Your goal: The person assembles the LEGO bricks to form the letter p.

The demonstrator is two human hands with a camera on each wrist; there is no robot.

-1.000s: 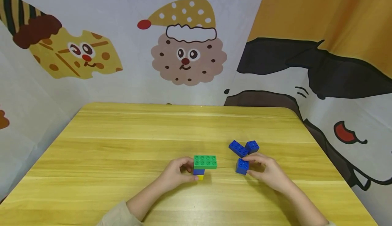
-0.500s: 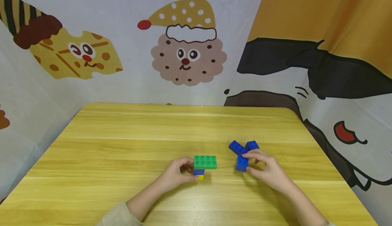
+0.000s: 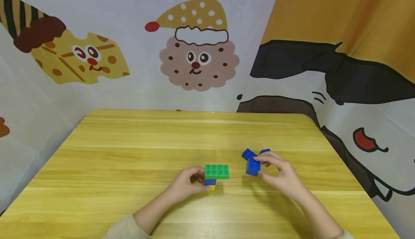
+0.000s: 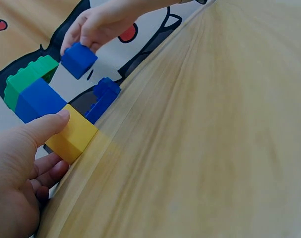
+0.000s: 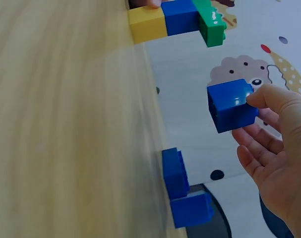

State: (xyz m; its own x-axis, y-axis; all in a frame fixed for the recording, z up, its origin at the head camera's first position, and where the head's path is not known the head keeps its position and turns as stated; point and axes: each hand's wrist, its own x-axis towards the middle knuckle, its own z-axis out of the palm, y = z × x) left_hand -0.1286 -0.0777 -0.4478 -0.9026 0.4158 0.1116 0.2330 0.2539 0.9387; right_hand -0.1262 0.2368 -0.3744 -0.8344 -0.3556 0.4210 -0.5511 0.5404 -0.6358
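My left hand (image 3: 186, 183) grips a small stack standing on the table: a yellow block (image 4: 73, 134) at the bottom, a blue block (image 4: 40, 100) above it and a long green block (image 3: 217, 171) on top, jutting out to the right. The thumb presses the yellow block's side. My right hand (image 3: 282, 176) pinches a square blue block (image 5: 233, 105) between thumb and fingers, raised off the table with its studs up. Behind it lie two more blue blocks, a long flat one (image 5: 175, 173) and a square one (image 5: 192, 210), partly hidden by the right hand in the head view.
The wooden table (image 3: 129, 152) has a light yellow grain. A cloth backdrop (image 3: 113, 98) with cartoon food figures hangs behind its far edge and along the sides.
The right hand has lifted the square blue block and carried it slightly left and away from me, now overlapping the loose blocks in view. The left hand and its stack hold still.
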